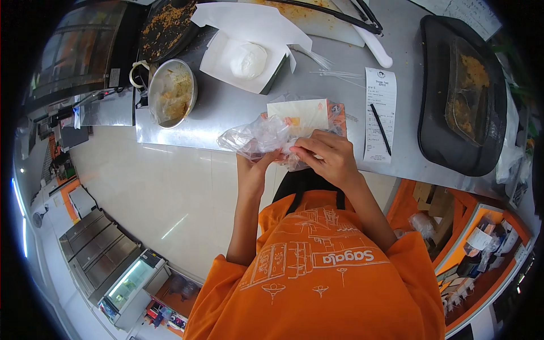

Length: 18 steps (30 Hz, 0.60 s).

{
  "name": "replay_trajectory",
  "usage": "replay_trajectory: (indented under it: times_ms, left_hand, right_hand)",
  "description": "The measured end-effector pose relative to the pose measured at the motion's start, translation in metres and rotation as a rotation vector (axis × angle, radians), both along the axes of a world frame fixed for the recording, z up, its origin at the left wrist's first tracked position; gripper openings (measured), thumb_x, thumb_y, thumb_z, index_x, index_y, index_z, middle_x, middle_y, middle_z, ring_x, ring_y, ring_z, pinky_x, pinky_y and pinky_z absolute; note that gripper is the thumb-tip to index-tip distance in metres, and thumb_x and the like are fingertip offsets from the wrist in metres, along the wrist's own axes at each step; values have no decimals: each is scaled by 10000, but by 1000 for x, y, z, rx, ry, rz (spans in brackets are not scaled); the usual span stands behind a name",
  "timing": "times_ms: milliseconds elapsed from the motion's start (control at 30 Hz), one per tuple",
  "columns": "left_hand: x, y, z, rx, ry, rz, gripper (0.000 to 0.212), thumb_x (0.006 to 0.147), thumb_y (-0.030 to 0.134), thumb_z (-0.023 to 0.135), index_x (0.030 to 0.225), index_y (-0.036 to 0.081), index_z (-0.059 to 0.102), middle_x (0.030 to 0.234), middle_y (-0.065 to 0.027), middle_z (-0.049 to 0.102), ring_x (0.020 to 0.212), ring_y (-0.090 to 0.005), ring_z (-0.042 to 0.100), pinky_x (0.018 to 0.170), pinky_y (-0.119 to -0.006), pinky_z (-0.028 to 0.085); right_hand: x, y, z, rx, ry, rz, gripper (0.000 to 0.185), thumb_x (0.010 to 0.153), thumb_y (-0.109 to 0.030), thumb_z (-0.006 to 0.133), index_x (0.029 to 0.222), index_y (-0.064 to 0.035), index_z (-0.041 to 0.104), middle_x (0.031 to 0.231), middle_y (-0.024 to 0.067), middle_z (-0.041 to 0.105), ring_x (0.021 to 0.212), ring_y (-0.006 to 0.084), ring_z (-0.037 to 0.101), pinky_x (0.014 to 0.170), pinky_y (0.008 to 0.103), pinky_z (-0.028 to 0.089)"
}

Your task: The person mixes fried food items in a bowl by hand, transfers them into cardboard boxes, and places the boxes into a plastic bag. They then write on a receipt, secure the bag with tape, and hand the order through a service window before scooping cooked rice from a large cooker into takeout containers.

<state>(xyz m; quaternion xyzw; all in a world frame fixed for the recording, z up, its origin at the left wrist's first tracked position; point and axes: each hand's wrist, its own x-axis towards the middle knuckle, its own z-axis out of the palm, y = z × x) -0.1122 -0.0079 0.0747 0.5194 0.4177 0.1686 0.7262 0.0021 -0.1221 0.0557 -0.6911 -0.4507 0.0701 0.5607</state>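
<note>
Both hands are at a crumpled clear plastic bag (pixel 265 131) by the near edge of a steel table. My left hand (pixel 257 168) pinches the bag from below, thumb against it. With bent fingers, my right hand (pixel 329 155) grips the plastic beside the left thumb. Behind the bag lies a cream and orange printed packet (pixel 304 111), partly covered by plastic. Farther back stands an open paper food box (pixel 229 78) with a white rounded mound (pixel 248 60) inside. A printed paper slip (pixel 374 89) lies to the right, a black pen (pixel 381 129) across it.
On the left, a metal pot (pixel 193 95) holds plastic and food residue near a crumb-covered black pan (pixel 165 34). Cable ties (pixel 340 74) and a white-handled knife (pixel 374 49) lie behind. A black tray (pixel 433 106) bears a clear food container (pixel 467 91) on the right.
</note>
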Motion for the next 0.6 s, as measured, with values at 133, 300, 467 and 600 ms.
replay_trajectory:
  times_ms: [133,300,467,600]
  left_hand:
    - [-2,1,-1,-21,-3,-15,261,760,-62,565,1015,-69,511,936,-140,595,812,-203,603,659,-305,516]
    - [-3,2,-6,-16,-21,2,370,740,-78,576,1096,-71,475,965,-142,589,820,-197,602,674,-295,516]
    - [-1,1,0,-38,-22,-29,479,718,-91,591,1173,-71,441,995,-143,583,833,-190,601,683,-283,515]
    - [2,-3,5,-5,-45,8,268,741,-60,581,1003,-67,521,897,-125,597,775,-186,597,656,-288,496]
  right_hand:
    - [0,0,-2,39,-19,17,128,669,-39,714,747,-26,614,595,55,564,473,156,520,416,251,386]
    - [0,-1,-1,39,31,6,130,666,-31,712,751,-23,614,595,51,563,476,153,508,422,256,384]
    - [-2,-1,-1,42,-45,31,128,669,-20,706,750,-13,606,583,56,544,485,166,500,433,270,384]
    - [-5,-2,1,49,-64,67,132,674,-11,699,758,2,598,581,66,536,488,179,499,444,277,388]
